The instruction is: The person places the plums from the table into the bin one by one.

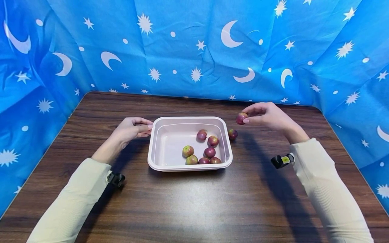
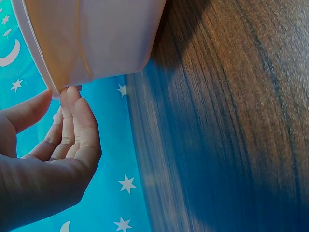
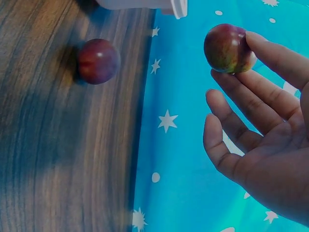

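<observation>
A white plastic container (image 1: 189, 167) stands on the table with several red-and-green plums (image 1: 209, 152) in it, mostly toward its right and near side. My left hand (image 1: 131, 131) pinches the container's left rim, thumb on the edge and fingertips under it, as the left wrist view shows. Over the table to the right, my right hand (image 1: 267, 116) holds a plum (image 3: 227, 48) between thumb and fingertips, its other fingers loosely bent. Another plum (image 1: 233, 134) lies on the table beside the container's right wall, below the held one.
The dark wood-grain table (image 1: 182, 206) extends around the container. A blue cloth (image 1: 188, 44) with white moons and stars hangs behind it and along both sides. Each sleeve carries a small black wrist camera, the right one (image 1: 281, 161) above the table.
</observation>
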The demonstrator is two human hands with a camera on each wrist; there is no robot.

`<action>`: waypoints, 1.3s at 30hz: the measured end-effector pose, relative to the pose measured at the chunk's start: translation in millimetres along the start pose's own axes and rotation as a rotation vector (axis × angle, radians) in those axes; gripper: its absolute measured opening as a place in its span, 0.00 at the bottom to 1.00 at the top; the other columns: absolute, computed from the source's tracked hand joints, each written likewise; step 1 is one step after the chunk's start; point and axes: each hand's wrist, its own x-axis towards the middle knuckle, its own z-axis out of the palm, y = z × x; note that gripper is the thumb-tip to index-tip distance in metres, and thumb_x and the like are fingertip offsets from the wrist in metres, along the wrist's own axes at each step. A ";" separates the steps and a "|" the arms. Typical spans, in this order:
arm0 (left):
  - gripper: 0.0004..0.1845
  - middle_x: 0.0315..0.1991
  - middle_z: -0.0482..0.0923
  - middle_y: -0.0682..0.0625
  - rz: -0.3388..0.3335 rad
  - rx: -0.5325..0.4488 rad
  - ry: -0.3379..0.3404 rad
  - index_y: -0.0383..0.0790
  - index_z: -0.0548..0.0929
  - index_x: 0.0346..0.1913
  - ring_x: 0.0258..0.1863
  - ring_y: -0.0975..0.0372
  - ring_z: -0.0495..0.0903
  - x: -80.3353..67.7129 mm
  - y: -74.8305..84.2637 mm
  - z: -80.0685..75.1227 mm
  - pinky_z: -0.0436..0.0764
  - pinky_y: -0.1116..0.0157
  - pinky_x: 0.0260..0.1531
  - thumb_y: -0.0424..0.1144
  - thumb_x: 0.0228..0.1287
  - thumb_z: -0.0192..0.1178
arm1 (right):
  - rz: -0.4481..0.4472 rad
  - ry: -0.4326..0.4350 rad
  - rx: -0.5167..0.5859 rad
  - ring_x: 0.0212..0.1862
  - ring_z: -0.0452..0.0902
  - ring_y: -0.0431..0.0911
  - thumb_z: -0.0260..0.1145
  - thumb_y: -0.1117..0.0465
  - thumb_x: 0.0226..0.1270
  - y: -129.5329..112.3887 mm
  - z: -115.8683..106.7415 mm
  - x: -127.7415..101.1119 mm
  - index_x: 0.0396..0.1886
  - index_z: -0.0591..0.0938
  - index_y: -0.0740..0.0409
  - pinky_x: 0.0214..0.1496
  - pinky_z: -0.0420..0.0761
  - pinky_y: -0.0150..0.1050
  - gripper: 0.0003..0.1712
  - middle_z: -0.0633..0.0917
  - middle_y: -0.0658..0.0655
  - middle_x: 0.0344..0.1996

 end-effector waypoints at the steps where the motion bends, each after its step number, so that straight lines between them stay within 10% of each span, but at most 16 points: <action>1: 0.20 0.31 0.78 0.53 -0.001 0.001 0.000 0.18 0.68 0.53 0.29 0.67 0.79 -0.1 0.1 0.1 0.80 0.65 0.41 0.29 0.63 0.55 | 0.001 -0.001 0.002 0.43 0.75 0.46 0.67 0.53 0.58 -1.2 -0.2 0.2 0.47 0.80 0.56 0.44 0.76 0.39 0.18 0.83 0.55 0.40; 39: 0.20 0.32 0.78 0.53 -0.004 0.018 -0.007 0.19 0.68 0.54 0.29 0.67 0.79 1.6 -0.8 -1.6 0.80 0.65 0.41 0.30 0.64 0.54 | -0.143 -0.005 0.009 0.44 0.76 0.45 0.67 0.56 0.59 -33.5 2.0 13.3 0.47 0.81 0.58 0.45 0.75 0.36 0.17 0.83 0.55 0.40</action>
